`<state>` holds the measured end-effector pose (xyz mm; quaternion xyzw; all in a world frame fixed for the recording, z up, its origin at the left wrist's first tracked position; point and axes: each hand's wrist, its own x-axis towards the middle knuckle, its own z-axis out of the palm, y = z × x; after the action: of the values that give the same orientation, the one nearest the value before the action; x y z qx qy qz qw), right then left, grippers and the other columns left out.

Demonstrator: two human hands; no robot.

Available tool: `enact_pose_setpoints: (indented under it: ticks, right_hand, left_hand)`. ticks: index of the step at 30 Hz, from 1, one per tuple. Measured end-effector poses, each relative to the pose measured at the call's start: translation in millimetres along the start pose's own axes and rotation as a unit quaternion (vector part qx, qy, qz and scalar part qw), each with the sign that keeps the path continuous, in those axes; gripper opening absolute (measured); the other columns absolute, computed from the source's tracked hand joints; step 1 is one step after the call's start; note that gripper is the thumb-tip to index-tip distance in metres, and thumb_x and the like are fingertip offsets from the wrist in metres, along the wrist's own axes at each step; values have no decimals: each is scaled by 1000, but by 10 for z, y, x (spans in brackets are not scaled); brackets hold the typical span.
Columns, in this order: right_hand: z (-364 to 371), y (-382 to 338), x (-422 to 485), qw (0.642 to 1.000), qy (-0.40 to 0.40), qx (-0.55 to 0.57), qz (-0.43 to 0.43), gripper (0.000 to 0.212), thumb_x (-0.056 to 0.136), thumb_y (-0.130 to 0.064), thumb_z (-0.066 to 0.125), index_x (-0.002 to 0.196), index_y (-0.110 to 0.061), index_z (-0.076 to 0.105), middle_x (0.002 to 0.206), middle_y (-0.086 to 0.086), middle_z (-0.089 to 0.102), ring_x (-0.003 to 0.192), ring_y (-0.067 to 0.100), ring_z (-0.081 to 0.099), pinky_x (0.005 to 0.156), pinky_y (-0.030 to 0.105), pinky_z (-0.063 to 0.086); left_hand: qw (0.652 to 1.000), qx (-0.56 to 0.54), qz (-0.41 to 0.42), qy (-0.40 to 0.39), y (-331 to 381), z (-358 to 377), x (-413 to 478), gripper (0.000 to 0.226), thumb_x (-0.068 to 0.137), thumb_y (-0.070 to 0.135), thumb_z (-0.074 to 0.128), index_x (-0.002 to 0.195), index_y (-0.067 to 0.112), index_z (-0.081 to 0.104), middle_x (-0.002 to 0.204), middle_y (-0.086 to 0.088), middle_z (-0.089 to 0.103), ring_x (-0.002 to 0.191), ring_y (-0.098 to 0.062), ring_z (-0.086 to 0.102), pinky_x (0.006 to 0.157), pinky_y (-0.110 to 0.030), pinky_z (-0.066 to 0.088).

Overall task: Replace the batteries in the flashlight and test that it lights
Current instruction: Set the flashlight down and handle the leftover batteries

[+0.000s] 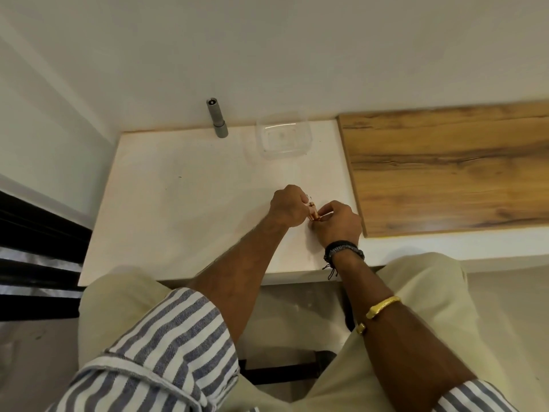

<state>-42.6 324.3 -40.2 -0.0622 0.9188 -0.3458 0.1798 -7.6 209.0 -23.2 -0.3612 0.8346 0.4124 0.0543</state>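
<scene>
A grey flashlight (217,118) stands upright at the far edge of the white table (178,188), close to the wall, with its open end up. Nearer to me, my left hand (286,206) and my right hand (338,223) meet over the table's right side. Both are closed on small copper-coloured batteries (313,212) held between the fingertips. The fingers hide most of the batteries, so I cannot tell how many there are.
A clear plastic container (283,136) sits at the back of the table, right of the flashlight. A wood-grain board (445,168) lies to the right of the white surface. My knees in beige trousers are below the table's front edge.
</scene>
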Motion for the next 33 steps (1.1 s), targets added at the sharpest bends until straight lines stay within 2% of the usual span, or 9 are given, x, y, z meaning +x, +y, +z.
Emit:
enact_pose_setpoints:
  ticks: [3,8,11,16,21,25,27,30,33]
  right_hand:
    - [-12,-7,5,1000,-6,3,10,18,82,-27,83,96,-21,75,94,5,77,93,23,71,80,31,58]
    - [1,-11,4,1000,-3,-7,7,18,83,-29,82,97,-19,78,91,4,77,82,20,66,75,29,55]
    - [16,-21,4,1000,-3,-29,-7,16,85,-30,78,97,-19,78,90,2,76,79,19,62,76,31,57]
    - [23,-14,11,998,-10,-59,-32,11,90,-24,74,97,-17,79,92,4,76,75,17,57,70,25,44]
    - [3,-17,19,997,-29,-56,-36,7,89,-22,76,93,-17,79,89,3,76,75,17,60,71,27,48]
    - [15,-11,-3,996,-21,-75,-45,12,92,-23,73,101,-18,80,92,6,77,75,19,60,71,27,48]
    - [-4,19,-1,997,-17,-62,-38,12,92,-22,72,101,-19,80,93,6,77,80,22,65,72,28,50]
    - [-68,90,34,999,2,-28,-17,12,91,-18,73,100,-18,80,94,5,78,90,23,69,73,26,47]
    - [-134,145,91,1000,25,-5,-3,11,90,-17,74,98,-17,80,93,4,78,83,19,64,73,24,44]
  left_hand:
    - [999,40,-3,-21,46,-13,34,25,83,17,80,106,8,76,118,-8,72,113,-26,64,98,-38,53]
    - [998,57,-4,-35,63,-39,50,20,94,15,66,105,1,73,110,-15,72,107,-32,67,93,-42,56]
    - [998,53,4,-38,49,-47,40,19,89,19,74,100,4,77,105,-12,75,101,-28,70,91,-41,57]
    - [999,-18,8,-31,-18,-50,14,17,81,21,83,89,7,77,99,-9,76,95,-28,71,88,-40,59]
    - [998,-58,10,-17,-48,-21,-11,14,79,15,83,87,7,75,95,-12,75,91,-30,72,86,-45,60]
    - [993,-114,-22,-25,-104,-47,5,7,83,12,80,84,7,74,88,-15,76,82,-30,75,80,-43,63]
    - [989,-142,-29,14,-113,-57,28,5,88,10,72,85,6,74,92,-16,77,81,-30,76,78,-43,64]
    - [992,-83,26,89,-48,-18,72,12,90,11,67,93,6,77,96,-10,78,90,-27,73,85,-36,60]
    - [995,1,69,74,70,96,69,19,84,23,78,97,10,78,97,-8,77,91,-23,70,83,-32,56]
